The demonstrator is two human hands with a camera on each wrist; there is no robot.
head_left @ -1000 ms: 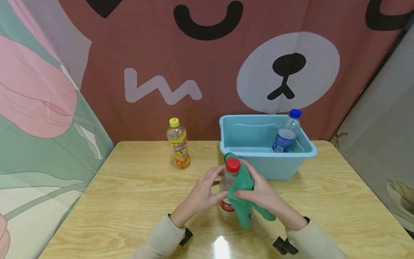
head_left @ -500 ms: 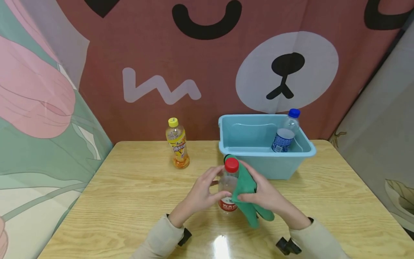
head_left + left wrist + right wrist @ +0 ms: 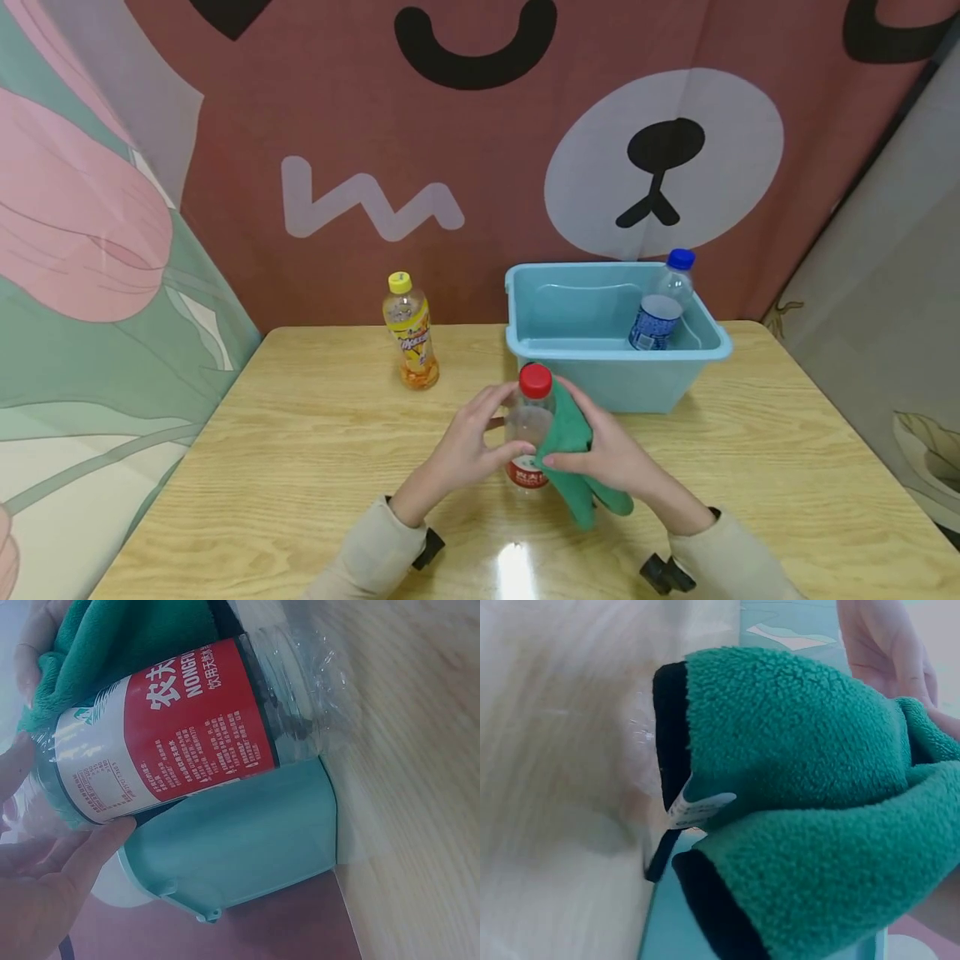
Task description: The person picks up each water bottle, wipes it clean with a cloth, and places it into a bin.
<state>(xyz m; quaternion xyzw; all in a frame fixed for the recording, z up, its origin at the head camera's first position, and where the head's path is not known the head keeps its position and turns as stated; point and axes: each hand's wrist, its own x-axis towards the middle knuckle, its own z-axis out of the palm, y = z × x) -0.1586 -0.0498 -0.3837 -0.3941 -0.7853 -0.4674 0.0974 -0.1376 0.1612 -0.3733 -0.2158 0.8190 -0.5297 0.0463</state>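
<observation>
The left hand's [image 3: 469,443] fingers are gripping the red-capped bottle [image 3: 529,423], which is sitting upright between both hands, while the right hand's [image 3: 611,452] fingers are clamping the green cloth [image 3: 568,435] against its near side. Wiping is apparently going on; the next move is probably calling for left fingers steadying, right fingers working the cloth round.

The person's left hand [image 3: 471,437] and right hand [image 3: 611,450] face each other, close together, fingers [image 3: 491,400] curved in a grip, thumbs [image 3: 513,452] pointing inward. Both forearms [image 3: 372,546] reach forward, angled inward from either side.
</observation>
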